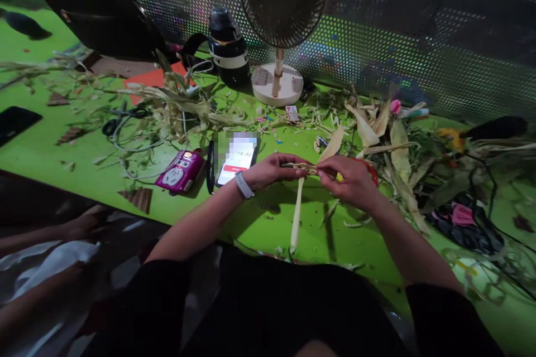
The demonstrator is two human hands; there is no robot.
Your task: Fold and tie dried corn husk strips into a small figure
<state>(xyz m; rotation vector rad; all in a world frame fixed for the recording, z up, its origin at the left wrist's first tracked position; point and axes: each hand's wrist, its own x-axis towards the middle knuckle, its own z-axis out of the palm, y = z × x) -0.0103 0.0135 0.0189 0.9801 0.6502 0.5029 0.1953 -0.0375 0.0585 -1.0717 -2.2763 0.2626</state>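
Note:
Over the green table (pixel 259 217), my left hand (pixel 278 170) and my right hand (pixel 345 178) meet almost fingertip to fingertip. Both are closed on a twisted piece of dry corn husk (pixel 305 167) stretched between them. One pale husk strip (pixel 297 217) hangs down from it toward the table's near edge, and a wider husk leaf (pixel 332 144) sticks up behind my right fingers. Something red (pixel 368 170) lies partly hidden behind my right hand. A lit phone (pixel 237 162) rests just left of my left wrist, which wears a pale watch band.
A purple power socket (pixel 181 172), husk heaps (pixel 180 100) and scissors (pixel 115 120) lie left; more husks (pixel 400 145) and cables lie right. A fan (pixel 278 83), a dark bottle (pixel 229 50) and a black bag (pixel 100 17) stand behind. Another person's arms (pixel 54 234) show lower left.

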